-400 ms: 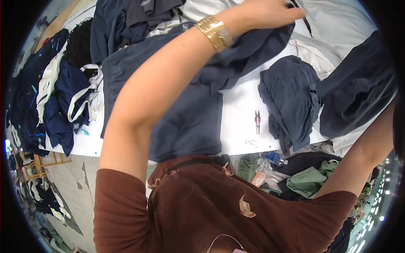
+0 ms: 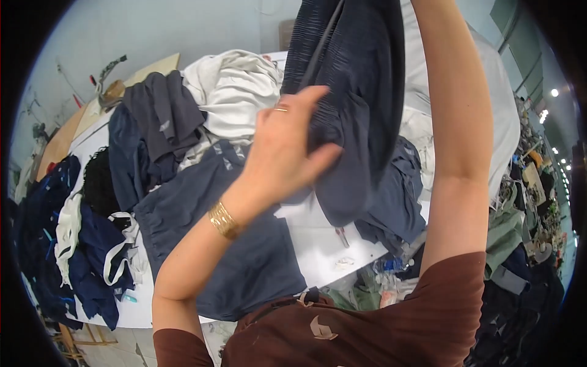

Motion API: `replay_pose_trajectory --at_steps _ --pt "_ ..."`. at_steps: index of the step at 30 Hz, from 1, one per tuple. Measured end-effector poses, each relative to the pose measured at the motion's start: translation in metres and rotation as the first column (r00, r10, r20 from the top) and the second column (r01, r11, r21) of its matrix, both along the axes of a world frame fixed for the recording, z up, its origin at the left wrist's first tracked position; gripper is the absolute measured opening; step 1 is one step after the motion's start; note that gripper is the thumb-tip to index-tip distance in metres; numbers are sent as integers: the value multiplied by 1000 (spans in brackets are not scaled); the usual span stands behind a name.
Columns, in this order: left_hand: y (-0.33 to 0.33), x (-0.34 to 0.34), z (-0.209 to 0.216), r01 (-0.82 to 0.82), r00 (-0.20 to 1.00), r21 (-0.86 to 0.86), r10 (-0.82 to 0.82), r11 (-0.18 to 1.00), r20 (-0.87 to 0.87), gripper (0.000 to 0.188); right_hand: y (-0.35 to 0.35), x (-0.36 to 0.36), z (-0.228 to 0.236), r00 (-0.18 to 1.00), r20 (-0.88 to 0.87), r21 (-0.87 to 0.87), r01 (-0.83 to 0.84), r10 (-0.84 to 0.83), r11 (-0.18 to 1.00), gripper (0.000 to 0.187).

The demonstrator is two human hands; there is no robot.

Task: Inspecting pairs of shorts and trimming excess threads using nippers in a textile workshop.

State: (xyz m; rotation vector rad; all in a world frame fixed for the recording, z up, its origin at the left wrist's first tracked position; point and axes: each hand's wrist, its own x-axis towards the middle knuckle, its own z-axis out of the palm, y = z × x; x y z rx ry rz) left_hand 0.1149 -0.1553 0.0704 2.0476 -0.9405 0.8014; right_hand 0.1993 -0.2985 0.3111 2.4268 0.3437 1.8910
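A dark navy garment point(image 2: 361, 79) with a gathered elastic band hangs lifted over the middle of the table, its top running out of the picture. My left hand point(image 2: 282, 144) is at its left edge, thumb and forefinger spread apart; whether the fingertips touch the cloth I cannot tell. A gold cuff circles that wrist. My right arm point(image 2: 460, 134) reaches up beside the garment, and its hand lies beyond the upper edge. Below, a dark grey-blue garment point(image 2: 244, 263) is spread flat on the white table point(image 2: 306, 229). Another crumpled dark blue garment point(image 2: 397, 196) sits to the right, partly covered.
Small thread snips point(image 2: 342, 237) lie near the table's front edge. White cloth point(image 2: 235, 92) and dark grey garments point(image 2: 162, 119) are heaped at the back left. Navy clothes with white straps point(image 2: 92, 263) fill the left end. A plastic bottle point(image 2: 391, 265) and green cloth are below the front edge.
The view has tilted up. The navy garment from the right is now raised over the middle with my right arm lifted. My left hand has come back from the far side toward it.
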Motion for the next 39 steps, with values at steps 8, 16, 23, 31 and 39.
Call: replay_pose_trajectory --at_steps 8,16,23,31,39 --pt "112 34 33 -305 939 35 294 952 180 62 -32 33 -4 949 -313 237 48 29 970 28" --pt "154 18 90 -442 896 85 434 893 98 34 -13 82 -49 650 -637 461 -111 415 881 38" --pt "80 50 54 49 957 -414 -161 909 -240 13 95 7 -88 233 -686 545 -463 689 699 29" --pt "80 96 -63 -18 438 -242 -210 970 -874 41 95 -32 -84 63 -666 444 -768 743 462 22" --pt "99 77 12 170 383 174 98 970 -919 49 23 18 -96 451 -678 407 -428 581 807 25"
